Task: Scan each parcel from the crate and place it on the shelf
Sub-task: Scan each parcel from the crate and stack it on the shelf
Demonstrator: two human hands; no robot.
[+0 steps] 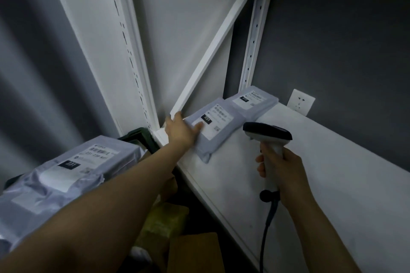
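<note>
L hand [182,132] flat, fingers straight, pressing grey poly parcel [213,133] at the shelf [310,173] left end, just beside 2nd parcel [255,98]. R hand [279,166] wraps barcode scanner [267,132] grip. I see a risk: parcel's near the front edge, so a sloppy nudge could drop it.

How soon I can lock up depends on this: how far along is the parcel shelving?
Done: a far parcel lies on the shelf. In hand: the left hand touches the near parcel there; the right hand grips the scanner. Left: at least one grey parcel sits atop the crate.
</note>
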